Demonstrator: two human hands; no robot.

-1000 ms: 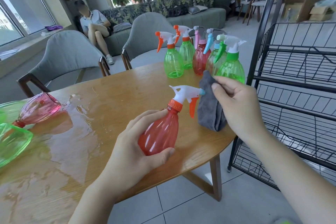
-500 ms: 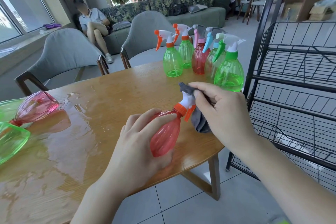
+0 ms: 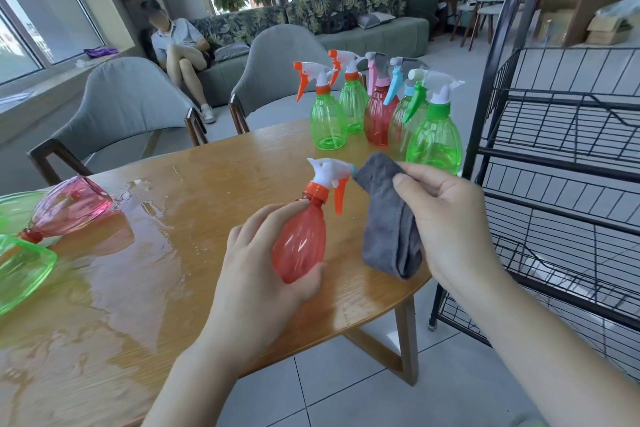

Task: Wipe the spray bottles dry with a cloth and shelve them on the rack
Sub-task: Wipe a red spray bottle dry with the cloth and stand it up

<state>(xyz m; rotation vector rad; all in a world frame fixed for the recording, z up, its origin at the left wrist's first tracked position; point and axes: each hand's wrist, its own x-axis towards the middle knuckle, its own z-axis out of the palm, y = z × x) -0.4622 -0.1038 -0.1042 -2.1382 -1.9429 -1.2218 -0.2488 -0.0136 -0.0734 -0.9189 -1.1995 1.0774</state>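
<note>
Gripping the red spray bottle (image 3: 300, 242) at frame centre, left hand (image 3: 258, 282) curling round its belly, nozzle tilting up. Pinching the grey cloth (image 3: 388, 222) in the right hand (image 3: 450, 229), just right of the nozzle tip.

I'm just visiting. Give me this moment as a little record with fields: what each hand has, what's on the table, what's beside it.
left hand: grips a red bottle by its body, nozzle pointing right
right hand: holds a grey cloth at the nozzle tip
table: wet patch on its left side
standing bottles: five, at the far edge
lying bottles: a pink bottle and green ones at far left
rack: black wire, right of the table, visible shelves bare
</note>
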